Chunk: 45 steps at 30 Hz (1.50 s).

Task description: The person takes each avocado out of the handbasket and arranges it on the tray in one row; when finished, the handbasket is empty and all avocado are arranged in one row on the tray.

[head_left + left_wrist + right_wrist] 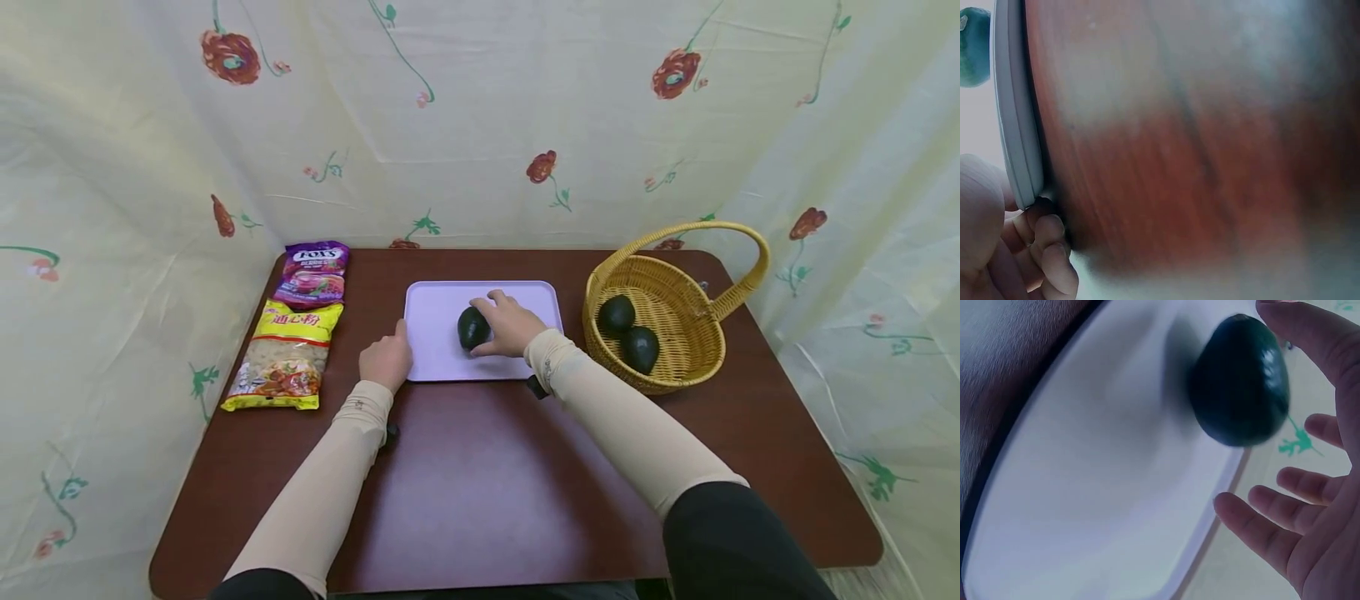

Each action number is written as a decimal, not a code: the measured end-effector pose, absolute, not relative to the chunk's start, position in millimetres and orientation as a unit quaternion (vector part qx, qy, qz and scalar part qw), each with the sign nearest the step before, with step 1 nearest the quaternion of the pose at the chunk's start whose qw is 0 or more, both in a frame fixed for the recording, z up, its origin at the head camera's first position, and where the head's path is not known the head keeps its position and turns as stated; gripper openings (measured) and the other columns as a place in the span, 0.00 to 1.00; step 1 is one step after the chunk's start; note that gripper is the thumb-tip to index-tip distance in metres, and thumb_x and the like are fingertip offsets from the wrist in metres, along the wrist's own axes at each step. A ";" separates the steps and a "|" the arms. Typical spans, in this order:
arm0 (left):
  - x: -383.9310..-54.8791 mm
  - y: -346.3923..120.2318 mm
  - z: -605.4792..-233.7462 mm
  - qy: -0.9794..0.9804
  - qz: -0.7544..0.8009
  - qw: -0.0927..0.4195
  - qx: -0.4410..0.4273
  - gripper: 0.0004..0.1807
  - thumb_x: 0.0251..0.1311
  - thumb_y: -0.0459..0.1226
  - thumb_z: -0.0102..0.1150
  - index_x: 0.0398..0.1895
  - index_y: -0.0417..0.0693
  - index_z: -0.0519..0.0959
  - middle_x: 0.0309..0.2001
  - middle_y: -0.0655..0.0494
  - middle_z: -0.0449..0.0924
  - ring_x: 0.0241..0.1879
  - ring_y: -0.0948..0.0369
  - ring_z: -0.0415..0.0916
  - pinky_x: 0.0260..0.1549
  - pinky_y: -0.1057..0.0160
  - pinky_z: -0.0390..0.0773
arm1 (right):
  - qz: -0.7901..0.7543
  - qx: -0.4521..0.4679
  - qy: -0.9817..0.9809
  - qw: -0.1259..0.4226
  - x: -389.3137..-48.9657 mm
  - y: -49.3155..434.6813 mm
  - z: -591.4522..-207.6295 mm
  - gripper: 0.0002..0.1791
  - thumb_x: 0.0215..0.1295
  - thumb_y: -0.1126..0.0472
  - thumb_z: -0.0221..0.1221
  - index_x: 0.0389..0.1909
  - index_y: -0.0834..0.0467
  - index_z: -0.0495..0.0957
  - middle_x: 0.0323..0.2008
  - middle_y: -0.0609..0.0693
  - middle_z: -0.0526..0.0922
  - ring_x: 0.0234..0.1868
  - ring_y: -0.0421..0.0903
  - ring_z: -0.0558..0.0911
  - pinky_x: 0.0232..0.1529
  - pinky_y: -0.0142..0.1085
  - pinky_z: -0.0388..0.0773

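A dark green avocado point(473, 328) sits on the pale lilac tray point(437, 354), left of its middle. My right hand point(509, 326) is over the tray, its fingers spread and its thumb beside the avocado. In the right wrist view, the thumb tip comes close to one end of the avocado point(1239, 381), while the other fingers point(1300, 509) stand apart from it. My left hand point(386, 360) pinches the tray's left edge. Its curled fingers point(1054, 250) are below the tray rim point(1019, 125) in the left wrist view.
Right of the tray stands a woven basket point(686, 333) with a tall handle, holding two avocados point(640, 349). A yellow pasta bag point(283, 358) and a purple candy bag point(312, 275) lie at the left. Behind the brown table point(480, 500) hangs a flowered curtain point(465, 183).
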<state>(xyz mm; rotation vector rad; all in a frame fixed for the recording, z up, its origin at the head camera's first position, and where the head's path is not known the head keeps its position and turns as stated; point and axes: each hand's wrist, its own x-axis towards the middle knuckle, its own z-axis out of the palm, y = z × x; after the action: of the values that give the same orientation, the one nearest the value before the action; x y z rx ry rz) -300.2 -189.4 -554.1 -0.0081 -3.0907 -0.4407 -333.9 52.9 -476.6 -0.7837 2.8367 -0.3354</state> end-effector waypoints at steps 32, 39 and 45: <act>-301.3 -191.3 -559.2 -0.990 -0.136 0.035 -0.011 0.20 0.71 0.35 0.44 0.63 0.39 0.68 0.29 0.38 0.84 0.24 0.41 0.81 0.22 0.43 0.78 | -0.117 -0.267 0.950 0.112 -344.7 30.9 -498.4 0.45 0.55 0.46 0.71 0.72 0.52 0.63 0.64 0.64 0.65 0.57 0.60 0.75 0.56 0.50 0.75; -301.2 -190.7 -558.1 -0.990 -0.134 0.031 -0.007 0.19 0.71 0.35 0.44 0.63 0.39 0.68 0.29 0.38 0.83 0.24 0.41 0.81 0.22 0.43 0.78 | -0.116 -0.269 0.950 0.108 -345.0 31.2 -499.7 0.45 0.56 0.46 0.71 0.72 0.51 0.62 0.64 0.64 0.66 0.57 0.60 0.76 0.55 0.49 0.75; -300.2 -190.1 -555.8 -0.991 -0.134 0.023 -0.008 0.20 0.72 0.35 0.44 0.64 0.39 0.68 0.28 0.38 0.83 0.23 0.42 0.80 0.22 0.43 0.78 | -0.121 -0.262 0.951 0.110 -343.8 33.1 -498.9 0.45 0.57 0.46 0.70 0.73 0.51 0.62 0.64 0.63 0.65 0.58 0.59 0.75 0.55 0.49 0.75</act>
<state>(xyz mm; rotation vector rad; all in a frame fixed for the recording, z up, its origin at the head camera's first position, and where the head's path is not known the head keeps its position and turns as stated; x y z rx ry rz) -300.2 -190.1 -555.8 -0.0232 -3.0670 -0.4162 -343.8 33.1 -498.9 -0.7708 2.7953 -0.3557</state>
